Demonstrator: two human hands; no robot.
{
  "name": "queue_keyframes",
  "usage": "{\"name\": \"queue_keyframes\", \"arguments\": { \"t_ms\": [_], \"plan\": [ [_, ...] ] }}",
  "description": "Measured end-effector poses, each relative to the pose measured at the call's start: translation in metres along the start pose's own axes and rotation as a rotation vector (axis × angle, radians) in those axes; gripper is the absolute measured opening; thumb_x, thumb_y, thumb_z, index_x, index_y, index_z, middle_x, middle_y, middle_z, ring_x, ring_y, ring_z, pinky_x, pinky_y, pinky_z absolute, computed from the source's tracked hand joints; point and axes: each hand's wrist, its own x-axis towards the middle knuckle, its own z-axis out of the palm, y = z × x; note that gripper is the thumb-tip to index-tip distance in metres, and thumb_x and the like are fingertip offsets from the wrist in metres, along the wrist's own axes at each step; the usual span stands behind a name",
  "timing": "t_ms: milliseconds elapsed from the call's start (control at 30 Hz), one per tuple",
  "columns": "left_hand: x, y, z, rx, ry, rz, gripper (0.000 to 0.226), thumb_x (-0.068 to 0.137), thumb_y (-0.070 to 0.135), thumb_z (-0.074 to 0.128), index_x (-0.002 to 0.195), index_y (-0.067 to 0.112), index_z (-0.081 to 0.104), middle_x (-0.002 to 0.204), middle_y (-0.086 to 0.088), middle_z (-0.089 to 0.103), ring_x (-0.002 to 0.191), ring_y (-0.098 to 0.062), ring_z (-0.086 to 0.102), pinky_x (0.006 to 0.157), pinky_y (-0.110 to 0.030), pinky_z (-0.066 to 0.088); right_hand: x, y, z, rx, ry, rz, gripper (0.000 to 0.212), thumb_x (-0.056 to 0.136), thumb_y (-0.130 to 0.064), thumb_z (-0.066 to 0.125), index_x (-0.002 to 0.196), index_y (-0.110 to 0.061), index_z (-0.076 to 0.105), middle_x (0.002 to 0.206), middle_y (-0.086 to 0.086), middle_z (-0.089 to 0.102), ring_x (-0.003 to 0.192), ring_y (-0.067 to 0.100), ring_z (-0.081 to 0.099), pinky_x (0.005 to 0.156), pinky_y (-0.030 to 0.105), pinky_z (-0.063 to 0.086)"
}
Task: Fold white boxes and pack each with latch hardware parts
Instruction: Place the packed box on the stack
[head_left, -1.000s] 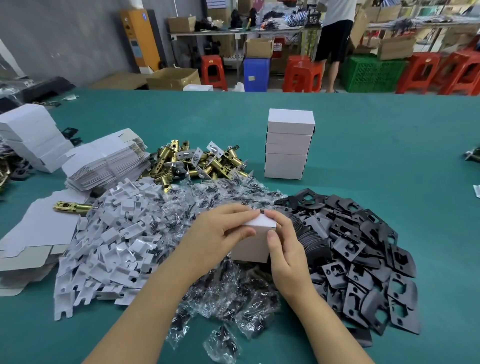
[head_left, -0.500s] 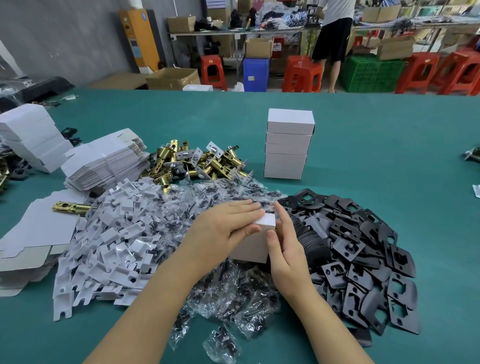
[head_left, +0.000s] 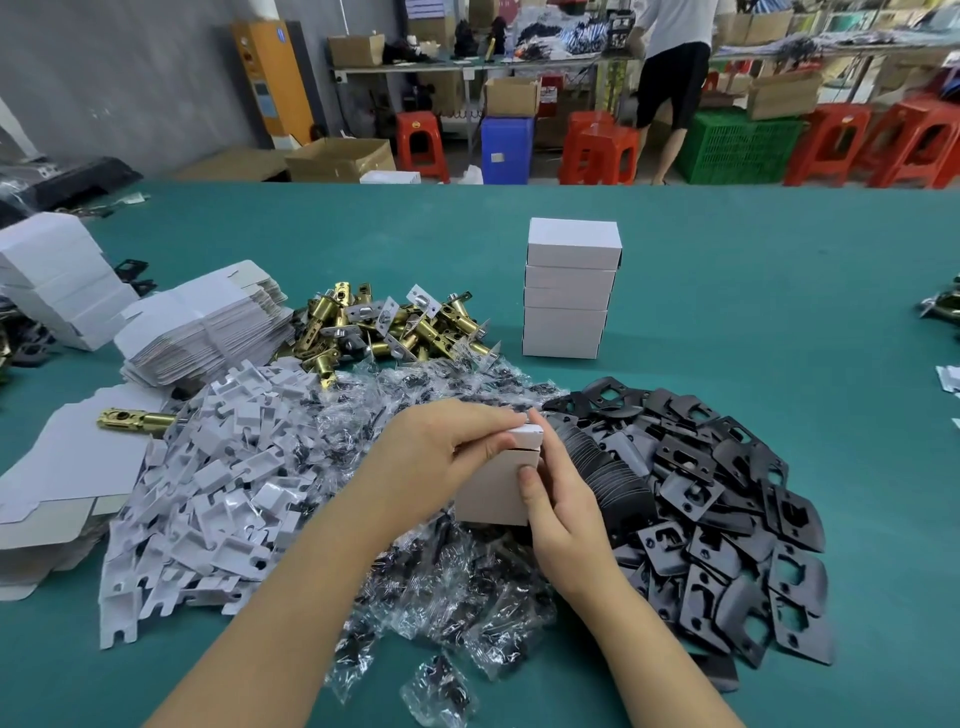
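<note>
1. Closing a small white box (head_left: 496, 488), held just above the heap of bagged screws (head_left: 441, 582) in the middle of the table (head_left: 779, 291).
2. Left hand (head_left: 441, 452): fingers laid over the lid, thumb pinching the lid's front edge. Right hand (head_left: 558, 499): thumb on the front face, fingers curled round the right end, grip firm on the box.
3. Lid not fully down; a thin dark gap at the front edge. Contents hidden.
4. Risk: tuck flap catching outside the front wall and creasing if pressed off-line.
5. Risk: parts inside jamming the lid, if seated too high. Cannot tell from here.
6. Risk: box slipping down into the loose bags below.
7. Risk: stack of finished boxes (head_left: 569, 291), already leaning, toppling when another goes on top.
8. Nearby: black plates (head_left: 727, 509), white plastic pieces (head_left: 208, 493), brass latches (head_left: 384, 327), flat box blanks (head_left: 202, 332).
</note>
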Motion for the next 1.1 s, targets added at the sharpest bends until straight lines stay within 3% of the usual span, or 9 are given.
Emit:
{"name": "queue_keyframes", "arguments": {
  "t_ms": [133, 267, 467, 633, 767, 867, 933, 1000, 1100],
  "plan": [
    [0.000, 0.002, -0.001, 0.010, -0.035, -0.015, 0.031, 0.098, 0.024, 0.066, 0.127, 0.036, 0.070, 0.120, 0.035, 0.057, 0.118, 0.006, 0.056, 0.100, -0.019, 0.047, 0.000, -0.002, -0.001, -0.012, -0.001, 0.006, 0.054, 0.098, -0.058, 0.038, 0.150, -0.056, 0.021, 0.142, -0.025, 0.050, 0.123, -0.012, 0.053, 0.090, 0.008, 0.046],
    [-0.003, 0.005, 0.000, 0.113, -0.111, 0.003, 0.037, 0.104, 0.035, 0.053, 0.141, 0.034, 0.060, 0.142, 0.021, 0.057, 0.131, 0.001, 0.048, 0.110, -0.030, 0.044, -0.001, -0.005, -0.002, -0.018, 0.006, -0.033, 0.056, 0.102, -0.047, 0.040, 0.149, -0.066, 0.017, 0.159, -0.012, 0.042, 0.140, -0.001, 0.045, 0.115, 0.031, 0.041],
    [-0.012, 0.001, 0.008, 0.228, -0.144, 0.048, 0.051, 0.106, 0.037, 0.049, 0.155, 0.032, 0.039, 0.160, 0.019, 0.035, 0.150, 0.001, 0.022, 0.124, -0.028, 0.024, -0.001, -0.007, -0.002, -0.025, 0.010, -0.048, 0.053, 0.102, -0.043, 0.040, 0.150, -0.059, 0.024, 0.158, -0.015, 0.043, 0.142, 0.007, 0.045, 0.114, 0.047, 0.042],
    [-0.019, 0.000, 0.011, 0.260, -0.081, 0.108, 0.048, 0.104, 0.019, 0.056, 0.152, 0.021, 0.045, 0.158, 0.009, 0.039, 0.152, -0.008, 0.026, 0.124, -0.021, 0.013, -0.003, -0.007, -0.001, -0.030, 0.010, -0.060, 0.053, 0.104, -0.032, 0.043, 0.150, -0.055, 0.029, 0.154, -0.012, 0.049, 0.139, 0.009, 0.049, 0.116, 0.037, 0.040],
    [-0.016, 0.003, 0.014, 0.416, -0.032, 0.213, 0.050, 0.096, 0.003, 0.066, 0.145, 0.008, 0.055, 0.151, -0.005, 0.052, 0.145, -0.020, 0.042, 0.123, -0.041, 0.028, -0.002, -0.005, -0.001, -0.037, 0.006, -0.062, 0.051, 0.103, -0.041, 0.040, 0.151, -0.055, 0.028, 0.154, -0.023, 0.046, 0.137, -0.002, 0.047, 0.111, 0.019, 0.039],
    [-0.015, 0.013, 0.022, 0.481, -0.044, 0.262, 0.059, 0.087, -0.006, 0.068, 0.144, 0.000, 0.053, 0.150, -0.014, 0.052, 0.142, -0.025, 0.047, 0.118, -0.047, 0.037, 0.000, -0.003, 0.000, -0.037, 0.000, -0.060, 0.055, 0.103, -0.042, 0.040, 0.155, -0.049, 0.025, 0.149, -0.040, 0.041, 0.132, -0.013, 0.046, 0.103, 0.006, 0.036],
    [-0.016, 0.020, 0.030, 0.493, -0.041, 0.259, 0.058, 0.090, -0.004, 0.064, 0.146, -0.002, 0.049, 0.152, -0.016, 0.049, 0.143, -0.027, 0.045, 0.116, -0.048, 0.040, 0.001, -0.002, 0.001, -0.027, 0.008, -0.058, 0.055, 0.103, -0.044, 0.039, 0.156, -0.041, 0.022, 0.152, -0.038, 0.038, 0.136, -0.012, 0.043, 0.107, 0.008, 0.035],
    [-0.017, 0.023, 0.033, 0.500, -0.017, 0.247, 0.052, 0.094, 0.002, 0.057, 0.145, -0.003, 0.050, 0.151, -0.017, 0.050, 0.142, -0.028, 0.047, 0.115, -0.048, 0.041, 0.002, -0.002, 0.001, -0.030, 0.013, -0.061, 0.056, 0.103, -0.047, 0.038, 0.156, -0.036, 0.023, 0.157, -0.024, 0.038, 0.142, -0.006, 0.039, 0.112, 0.011, 0.033],
    [-0.016, 0.025, 0.032, 0.504, -0.001, 0.240, 0.049, 0.095, 0.006, 0.063, 0.142, -0.002, 0.054, 0.149, -0.016, 0.053, 0.141, -0.028, 0.049, 0.114, -0.048, 0.043, 0.002, 0.000, 0.000, -0.038, 0.010, -0.045, 0.056, 0.104, -0.041, 0.039, 0.157, -0.028, 0.027, 0.159, -0.013, 0.040, 0.145, -0.002, 0.038, 0.117, 0.018, 0.032]
  ]
}}
